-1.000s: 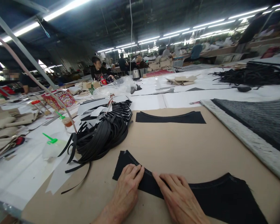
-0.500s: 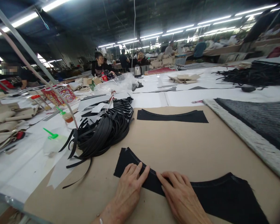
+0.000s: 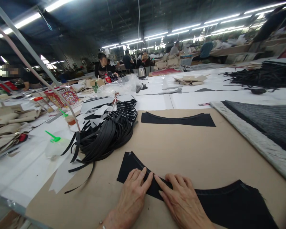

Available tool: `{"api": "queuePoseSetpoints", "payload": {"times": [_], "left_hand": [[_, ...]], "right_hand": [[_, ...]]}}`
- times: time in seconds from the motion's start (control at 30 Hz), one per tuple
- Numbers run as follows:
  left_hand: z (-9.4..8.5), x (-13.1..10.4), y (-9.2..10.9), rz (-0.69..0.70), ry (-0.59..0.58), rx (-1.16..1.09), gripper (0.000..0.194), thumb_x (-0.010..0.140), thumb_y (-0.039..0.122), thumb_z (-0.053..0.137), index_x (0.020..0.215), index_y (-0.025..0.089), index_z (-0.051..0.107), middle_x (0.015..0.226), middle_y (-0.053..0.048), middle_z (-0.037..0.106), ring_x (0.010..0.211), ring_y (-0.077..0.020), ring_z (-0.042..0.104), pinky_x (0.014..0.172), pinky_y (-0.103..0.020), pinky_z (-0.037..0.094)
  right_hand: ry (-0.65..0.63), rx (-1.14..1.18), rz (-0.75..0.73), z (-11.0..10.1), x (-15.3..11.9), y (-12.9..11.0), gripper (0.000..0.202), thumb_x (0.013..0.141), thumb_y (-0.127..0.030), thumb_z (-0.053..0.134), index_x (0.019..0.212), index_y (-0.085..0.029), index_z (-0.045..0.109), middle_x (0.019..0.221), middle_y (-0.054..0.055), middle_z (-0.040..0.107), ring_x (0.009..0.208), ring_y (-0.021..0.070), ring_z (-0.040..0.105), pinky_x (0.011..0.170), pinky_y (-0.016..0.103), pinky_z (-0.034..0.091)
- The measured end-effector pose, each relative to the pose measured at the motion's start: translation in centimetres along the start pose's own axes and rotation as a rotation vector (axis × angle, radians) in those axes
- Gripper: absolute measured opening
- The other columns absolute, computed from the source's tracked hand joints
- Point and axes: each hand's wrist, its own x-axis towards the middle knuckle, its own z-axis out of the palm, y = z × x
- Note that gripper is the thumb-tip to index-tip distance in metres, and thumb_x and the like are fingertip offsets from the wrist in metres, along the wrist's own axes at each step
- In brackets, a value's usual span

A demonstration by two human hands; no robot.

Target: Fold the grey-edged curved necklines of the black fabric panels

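A long curved piece of black fabric (image 3: 228,203) lies on a tan sheet, a narrow strip folded along its concave upper edge. My left hand (image 3: 134,187) rests on its left part, index finger and thumb a little apart and their tips pressing on the edge. Just beside it, my right hand (image 3: 181,197) presses the same edge with an outstretched index finger, its other fingers raised and bent. The fingertips of both hands nearly meet. Farther back lies a smaller curved black piece (image 3: 177,119), its edge strip in place, touched by neither hand.
Left of the fabric sits a bundle of black strips (image 3: 107,136). Beyond it stand bottles with green nozzles (image 3: 53,137). A grey textured slab (image 3: 264,124) with a pale edge borders the tan sheet (image 3: 181,149) on the right. Other people work farther back.
My right hand has shifted slightly left along the edge, its index fingertip now close to my left thumb. My left hand stays nearly in place. The view has shifted slightly.
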Motion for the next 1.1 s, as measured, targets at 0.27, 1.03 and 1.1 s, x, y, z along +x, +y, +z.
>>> {"api": "queuePoseSetpoints", "payload": {"times": [0.27,1.03,1.1], "left_hand": [[-1.2,0.4,-1.5,-0.388,0.215,-0.478,0.031,0.093,0.008,0.034,0.102,0.019,0.061,0.100,-0.006,0.058,0.098,-0.0210,0.052,0.084,-0.036,0.049],[-1.4,0.1,-4.6,-0.189,-0.021,-0.062,0.046,0.097,0.014,0.040,0.141,0.028,0.034,0.140,-0.004,0.041,0.138,-0.0248,0.020,0.110,-0.058,0.029],[-1.6,0.2,-4.4,-0.099,-0.111,-0.032,0.050,0.096,0.015,0.045,0.141,0.029,0.032,0.140,-0.002,0.041,0.139,-0.0253,0.016,0.111,-0.062,0.022]], "right_hand": [[0.003,0.129,-0.014,-0.6,0.1,0.5,0.043,0.092,-0.023,0.047,0.133,-0.032,0.049,0.097,0.002,0.058,0.084,0.0183,0.050,0.075,0.035,0.034],[0.068,0.009,-0.058,0.5,-0.4,0.4,0.042,0.089,-0.024,0.048,0.130,-0.033,0.053,0.101,0.001,0.060,0.085,0.0206,0.048,0.081,0.040,0.033],[0.074,0.002,-0.052,0.4,-0.5,0.3,0.041,0.089,-0.025,0.049,0.129,-0.033,0.054,0.100,0.002,0.060,0.084,0.0205,0.047,0.081,0.040,0.032]]}}
